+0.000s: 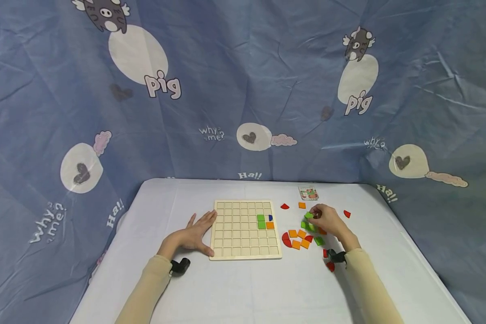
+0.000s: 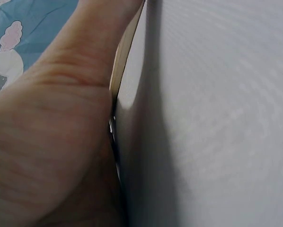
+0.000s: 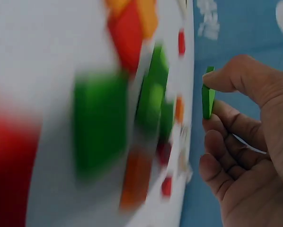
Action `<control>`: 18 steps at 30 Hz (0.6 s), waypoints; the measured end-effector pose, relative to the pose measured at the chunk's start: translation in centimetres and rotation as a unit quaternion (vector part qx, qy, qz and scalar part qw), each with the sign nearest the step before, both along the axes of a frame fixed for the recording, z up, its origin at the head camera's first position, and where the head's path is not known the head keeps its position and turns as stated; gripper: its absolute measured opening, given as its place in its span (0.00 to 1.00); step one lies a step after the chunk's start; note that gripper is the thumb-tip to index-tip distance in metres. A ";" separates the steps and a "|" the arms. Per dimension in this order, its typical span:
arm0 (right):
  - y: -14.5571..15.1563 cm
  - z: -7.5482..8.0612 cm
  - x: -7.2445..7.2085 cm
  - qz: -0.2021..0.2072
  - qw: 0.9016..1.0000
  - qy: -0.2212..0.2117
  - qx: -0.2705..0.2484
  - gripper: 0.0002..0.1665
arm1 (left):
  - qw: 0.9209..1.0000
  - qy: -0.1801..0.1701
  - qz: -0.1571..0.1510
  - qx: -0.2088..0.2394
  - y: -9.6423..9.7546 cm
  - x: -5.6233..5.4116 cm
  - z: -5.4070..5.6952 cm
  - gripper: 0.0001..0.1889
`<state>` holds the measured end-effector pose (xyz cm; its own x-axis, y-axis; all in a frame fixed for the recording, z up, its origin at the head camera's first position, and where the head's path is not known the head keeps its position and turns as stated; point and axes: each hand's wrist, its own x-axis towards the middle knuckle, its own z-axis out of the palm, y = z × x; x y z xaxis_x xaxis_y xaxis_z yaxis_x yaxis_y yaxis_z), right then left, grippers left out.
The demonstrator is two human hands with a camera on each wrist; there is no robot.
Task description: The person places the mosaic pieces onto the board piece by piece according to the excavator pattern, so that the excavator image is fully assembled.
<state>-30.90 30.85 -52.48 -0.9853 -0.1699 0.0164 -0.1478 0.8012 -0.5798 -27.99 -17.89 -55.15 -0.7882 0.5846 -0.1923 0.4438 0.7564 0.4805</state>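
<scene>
My left hand (image 1: 195, 232) lies with fingers spread along the left edge of a wooden grid board (image 1: 235, 243), thumb and fingertips at its frame. In the left wrist view, the thumb side of the hand (image 2: 51, 123) shows close beside the board's edge (image 2: 124, 56). Over the loose pieces to the right, my right hand (image 1: 328, 220) pinches a green square tile (image 3: 208, 94) between thumb and forefinger, raised off the table. On the board sit two green tiles (image 1: 261, 221), an orange tile (image 1: 270, 225) and a blue curved piece (image 1: 270, 218).
Loose orange tiles (image 1: 296, 245), green tiles (image 1: 319, 241) and red quarter-round pieces (image 1: 286, 240) lie right of the board. A red piece (image 1: 347, 213) lies farther right. Behind them is a small picture card (image 1: 308, 193). A blue printed cloth (image 1: 267, 90) hangs behind the white table (image 1: 243, 292).
</scene>
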 end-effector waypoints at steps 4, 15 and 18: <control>-3.6 0.4 0.0 0.046 0.999 0.010 -0.012 0.13 | 1.000 0.004 -0.002 -0.003 0.0 0.0 0.1 0.72; -12.8 0.1 0.0 0.176 0.984 0.024 -0.017 0.13 | 1.000 0.004 -0.005 0.002 -0.1 -0.1 0.0 0.71; -14.4 -0.3 0.1 0.206 0.978 0.029 -0.012 0.13 | 1.000 0.002 -0.004 0.003 -0.1 -0.1 -0.1 0.71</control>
<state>-30.85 16.44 -52.74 -0.8312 -0.5504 0.0782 -0.4873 0.6536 -0.5791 -28.06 -17.95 -55.22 -0.7846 0.5917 -0.1851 0.4514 0.7498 0.4838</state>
